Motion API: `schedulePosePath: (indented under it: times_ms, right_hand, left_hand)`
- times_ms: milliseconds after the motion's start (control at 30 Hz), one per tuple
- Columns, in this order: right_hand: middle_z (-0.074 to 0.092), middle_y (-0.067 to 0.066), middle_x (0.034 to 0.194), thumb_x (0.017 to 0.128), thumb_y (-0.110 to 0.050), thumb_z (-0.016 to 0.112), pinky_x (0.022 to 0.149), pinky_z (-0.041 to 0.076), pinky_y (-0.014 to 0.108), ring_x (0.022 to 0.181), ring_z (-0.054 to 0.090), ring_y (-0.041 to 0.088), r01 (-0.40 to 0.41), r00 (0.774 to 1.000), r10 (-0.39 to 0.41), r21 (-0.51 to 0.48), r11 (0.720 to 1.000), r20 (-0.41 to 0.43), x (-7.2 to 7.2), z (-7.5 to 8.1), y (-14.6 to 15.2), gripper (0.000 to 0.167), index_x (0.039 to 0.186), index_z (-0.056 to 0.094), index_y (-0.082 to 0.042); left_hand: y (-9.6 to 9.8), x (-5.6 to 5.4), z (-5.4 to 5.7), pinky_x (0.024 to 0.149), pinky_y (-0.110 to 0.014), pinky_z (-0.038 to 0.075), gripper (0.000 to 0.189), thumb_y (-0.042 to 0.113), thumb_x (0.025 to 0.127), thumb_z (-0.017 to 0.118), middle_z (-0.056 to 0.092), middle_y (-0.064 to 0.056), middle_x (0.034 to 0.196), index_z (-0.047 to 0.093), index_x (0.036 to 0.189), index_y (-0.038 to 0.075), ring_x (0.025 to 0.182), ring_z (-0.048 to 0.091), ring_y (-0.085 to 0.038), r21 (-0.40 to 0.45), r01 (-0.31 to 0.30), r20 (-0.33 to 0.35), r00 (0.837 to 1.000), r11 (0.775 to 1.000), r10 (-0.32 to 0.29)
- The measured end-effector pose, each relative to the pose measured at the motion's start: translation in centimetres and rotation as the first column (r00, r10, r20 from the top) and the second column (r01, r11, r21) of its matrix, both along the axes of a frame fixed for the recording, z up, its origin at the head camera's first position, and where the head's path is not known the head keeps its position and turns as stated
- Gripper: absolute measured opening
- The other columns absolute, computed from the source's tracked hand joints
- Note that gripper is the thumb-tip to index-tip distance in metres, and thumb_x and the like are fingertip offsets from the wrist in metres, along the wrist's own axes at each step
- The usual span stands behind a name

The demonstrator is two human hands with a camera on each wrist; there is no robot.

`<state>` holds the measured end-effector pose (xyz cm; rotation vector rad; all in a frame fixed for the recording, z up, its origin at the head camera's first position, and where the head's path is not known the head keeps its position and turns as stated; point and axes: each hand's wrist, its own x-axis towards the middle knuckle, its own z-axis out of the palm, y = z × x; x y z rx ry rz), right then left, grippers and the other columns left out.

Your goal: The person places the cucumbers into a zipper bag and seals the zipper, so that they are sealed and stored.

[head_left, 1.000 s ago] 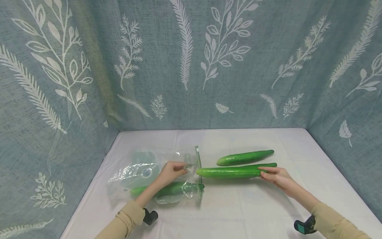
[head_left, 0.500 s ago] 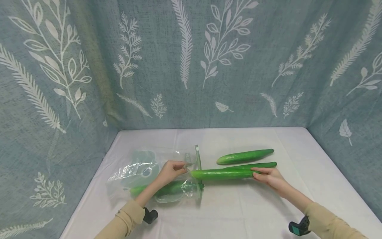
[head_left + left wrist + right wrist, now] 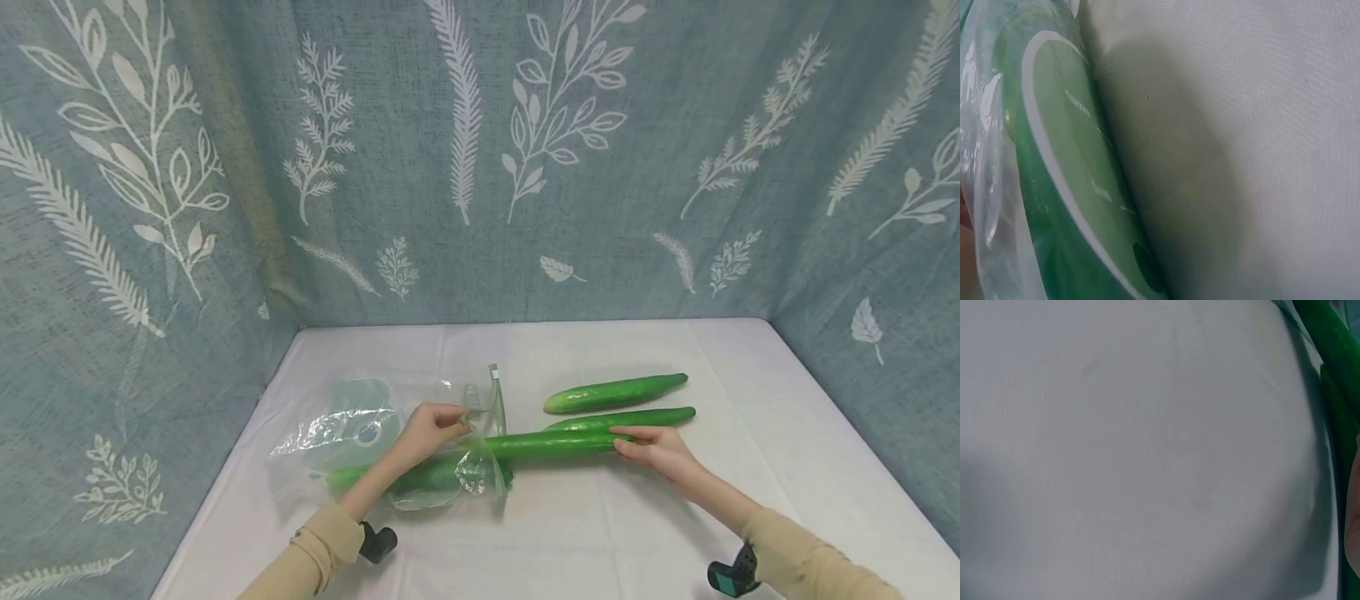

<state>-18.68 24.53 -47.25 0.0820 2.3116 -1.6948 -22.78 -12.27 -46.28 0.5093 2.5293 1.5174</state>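
Observation:
In the head view my left hand (image 3: 429,432) pinches the upper layer of a clear zip bag (image 3: 311,442) near its mouth, which faces right. One cucumber (image 3: 427,477) lies inside the bag, partly behind my left forearm. The fingers and thumb of my right hand (image 3: 656,454) hold a second cucumber (image 3: 555,445) by its right end. That cucumber's left tip is in the bag's mouth, seen through the plastic. In the left wrist view the bag's printed oval label (image 3: 1072,137) lies over green. At the right wrist view's edge shows the held cucumber (image 3: 1329,344).
Two more cucumbers lie on the white tablecloth (image 3: 600,533): one farther back (image 3: 615,393), and a nearer one (image 3: 660,417) just behind the held cucumber. A blue-grey leaf-patterned curtain (image 3: 420,167) stands at the back and sides of the table.
My right hand has moved left and slightly down with its cucumber, whose left tip went from the bag's mouth edge to inside it. My left hand has stayed at the bag.

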Motion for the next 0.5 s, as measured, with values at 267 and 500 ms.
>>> schedulePosePath:
  times_ms: [267, 500]
  right_hand:
    - [0.074, 0.002, 0.098, 0.085, -0.02, 0.07, 0.078, 0.058, 0.024, 0.084, 0.067, 0.001, -0.002, 1.0, 0.002, -0.011, 1.0, 0.009, 0.1, -0.4, -1.8, 0.044, 0.121, 0.061, 0.004]
    - [0.067, 0.014, 0.117, 0.085, -0.022, 0.07, 0.084, 0.058, 0.028, 0.092, 0.067, 0.006, -0.028, 1.0, 0.028, -0.027, 0.999, 0.009, 0.0, -0.5, -2.9, 0.045, 0.122, 0.061, 0.002]
  left_hand:
    - [0.0, 0.0, 0.0, 0.089, -0.036, 0.057, 0.028, 0.007, 0.086, 0.066, 0.065, -0.024, 0.116, 0.066, 0.111, -0.006, 0.105, 0.065, -0.037, 0.017, 0.015, -0.012, 1.0, 1.0, -0.014]
    - [0.0, -0.1, 0.0, 0.09, -0.036, 0.056, 0.029, 0.008, 0.086, 0.066, 0.064, -0.023, 0.117, 0.065, 0.112, -0.005, 0.106, 0.064, -0.037, 0.014, 0.016, -0.008, 1.0, 1.0, -0.016]
